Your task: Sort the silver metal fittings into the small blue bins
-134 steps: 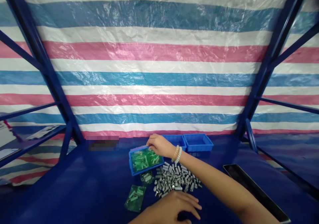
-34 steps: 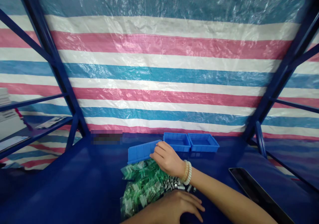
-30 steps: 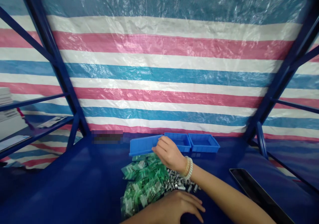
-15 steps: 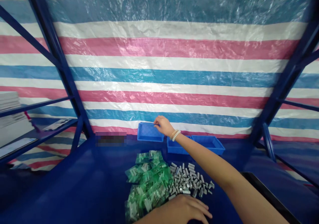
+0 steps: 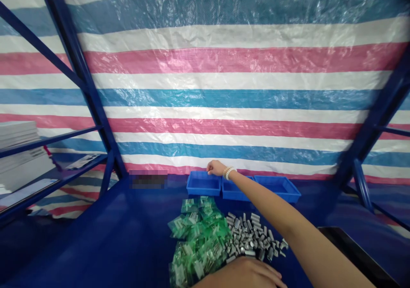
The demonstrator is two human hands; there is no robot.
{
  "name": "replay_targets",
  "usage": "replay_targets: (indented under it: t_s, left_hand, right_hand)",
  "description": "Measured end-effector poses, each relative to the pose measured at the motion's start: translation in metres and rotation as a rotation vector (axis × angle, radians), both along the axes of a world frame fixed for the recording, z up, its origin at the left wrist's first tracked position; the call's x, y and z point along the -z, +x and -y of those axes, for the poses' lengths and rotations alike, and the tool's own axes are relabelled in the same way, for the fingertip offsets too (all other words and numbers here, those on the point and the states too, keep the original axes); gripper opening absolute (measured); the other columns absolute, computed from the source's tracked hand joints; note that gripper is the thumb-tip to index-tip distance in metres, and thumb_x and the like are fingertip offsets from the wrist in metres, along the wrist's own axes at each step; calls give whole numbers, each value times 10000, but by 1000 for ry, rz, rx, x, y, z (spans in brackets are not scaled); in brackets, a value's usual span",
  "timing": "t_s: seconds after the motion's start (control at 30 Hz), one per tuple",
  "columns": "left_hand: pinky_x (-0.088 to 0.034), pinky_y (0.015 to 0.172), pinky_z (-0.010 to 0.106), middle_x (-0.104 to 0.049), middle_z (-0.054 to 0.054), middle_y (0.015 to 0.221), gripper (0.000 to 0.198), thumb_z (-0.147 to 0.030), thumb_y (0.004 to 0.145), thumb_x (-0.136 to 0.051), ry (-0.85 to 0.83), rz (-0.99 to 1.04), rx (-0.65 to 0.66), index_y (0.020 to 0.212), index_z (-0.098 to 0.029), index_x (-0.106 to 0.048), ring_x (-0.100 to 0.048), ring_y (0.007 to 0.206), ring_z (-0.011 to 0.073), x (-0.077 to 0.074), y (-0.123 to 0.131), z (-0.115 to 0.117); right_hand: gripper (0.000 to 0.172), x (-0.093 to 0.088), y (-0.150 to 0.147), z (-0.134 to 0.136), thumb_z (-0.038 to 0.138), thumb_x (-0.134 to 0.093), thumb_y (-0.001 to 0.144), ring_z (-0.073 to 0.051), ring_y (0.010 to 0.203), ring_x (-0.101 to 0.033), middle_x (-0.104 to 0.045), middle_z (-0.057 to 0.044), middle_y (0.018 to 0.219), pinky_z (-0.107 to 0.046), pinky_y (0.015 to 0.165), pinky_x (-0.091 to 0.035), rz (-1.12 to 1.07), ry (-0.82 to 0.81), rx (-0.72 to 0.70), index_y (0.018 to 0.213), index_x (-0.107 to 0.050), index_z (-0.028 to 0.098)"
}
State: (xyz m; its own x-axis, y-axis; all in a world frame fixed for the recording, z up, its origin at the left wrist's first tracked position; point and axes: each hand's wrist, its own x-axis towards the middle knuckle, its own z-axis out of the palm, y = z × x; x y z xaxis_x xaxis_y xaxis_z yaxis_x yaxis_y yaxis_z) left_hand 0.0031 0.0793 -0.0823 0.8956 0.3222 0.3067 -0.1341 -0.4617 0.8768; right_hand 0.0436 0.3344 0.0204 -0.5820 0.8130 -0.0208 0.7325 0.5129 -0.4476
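My right grip (image 5: pixel 217 167) is loosely open, nothing in it, fingertips right at the back rim of a blue plastic bin (image 5: pixel 203 185). My left grip (image 5: pixel 240 276) is relaxed and empty too, resting against the green plastic bags (image 5: pixel 198 243), with a loose pile of metal pins (image 5: pixel 253 236) just beside it on the blue worktop (image 5: pixel 96 228).

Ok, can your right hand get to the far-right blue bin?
Probably yes. The right hand is just above the row of bins, and the far-right blue bin is open on top. Only the low middle bin lies between them, so the hand could likely pass over it.
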Motion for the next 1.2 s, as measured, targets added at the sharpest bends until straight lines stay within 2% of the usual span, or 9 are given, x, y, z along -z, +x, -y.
replay_targets:
  t_s: [0.27, 0.37, 0.57, 0.7, 0.83, 0.93, 1.0, 1.07, 1.2]
  left_hand:
    - [-433, 1073, 290, -671, 100, 1285, 422, -454, 938, -436, -64, -21, -40, 1116, -161, -682, -587, 1251, 255, 7, 1, 1]
    - [-421, 1088, 303, -664, 63, 1306, 413, -454, 952, -430, -55, -91, -55, 1159, -196, -677, -576, 1263, 252, 2, 0, 2]
    - [-406, 1098, 261, -633, 4, 1357, 357, -382, 994, -427, 48, -199, -41, 1227, -239, -656, -556, 1289, 210, -12, -5, 2]
    - [-420, 1087, 238, -633, -24, 1359, 317, -315, 1005, -435, 142, -229, -47, 1216, -261, -666, -561, 1285, 192, -12, -7, 1]
    - [-400, 1093, 200, -632, -7, 1361, 285, -222, 997, -458, 281, -240, -38, 1199, -227, -659, -545, 1298, 156, -13, -6, 0]
    - [-392, 1084, 162, -667, 37, 1315, 237, -174, 975, -502, 411, -209, -44, 1150, -172, -661, -554, 1285, 133, -14, -5, 1]
    - [-392, 1083, 159, -689, 49, 1283, 210, -176, 976, -511, 518, -186, -49, 1122, -160, -662, -560, 1277, 125, -13, -5, 1]
    - [-395, 1088, 171, -705, 40, 1258, 200, -190, 990, -496, 628, -159, -72, 1104, -169, -659, -569, 1264, 115, -11, -5, 2]
    - [-480, 1005, 187, -763, 22, 1103, 155, -183, 971, -504, 838, -30, -186, 1005, -174, -656, -655, 1132, 123, -13, -3, 6]
  right_hand:
    - [291, 9, 2, 0, 302, -616, 959, -230, 1011, -656, -631, -82, 1216, -427, 847, -564, -15, -63, -66, 1214, -598, 162]
    - [290, 10, 4, 1, 300, -616, 959, -228, 1007, -657, -632, -82, 1212, -426, 845, -565, -42, -60, -78, 1212, -599, 161]
    - [287, 10, 7, 4, 300, -615, 960, -225, 1000, -659, -633, -81, 1209, -422, 840, -566, -86, -21, -79, 1211, -599, 163]
    - [284, 7, 6, 6, 300, -613, 961, -222, 992, -661, -635, -81, 1205, -418, 835, -569, -115, 31, -77, 1210, -599, 164]
    - [283, -2, 11, 16, 302, -614, 960, -222, 996, -659, -635, -81, 1205, -423, 842, -565, -194, 144, -68, 1207, -600, 164]
    - [235, -10, 29, 40, 293, -613, 959, -226, 1018, -647, -644, -73, 1175, -439, 876, -540, -299, 267, -53, 1150, -623, 157]
    - [158, -13, 49, 67, 258, -599, 962, -228, 1038, -627, -661, -64, 1098, -444, 915, -508, -368, 335, -59, 1066, -642, 146]
    - [123, -13, 75, 102, 215, -548, 982, -217, 1048, -596, -671, -79, 1036, -409, 965, -472, -420, 379, -73, 1030, -644, 156]
    - [133, -7, 130, 178, 228, -510, 992, -222, 1002, -589, -661, -76, 1011, -400, 935, -480, -452, 397, -64, 1059, -621, 194]
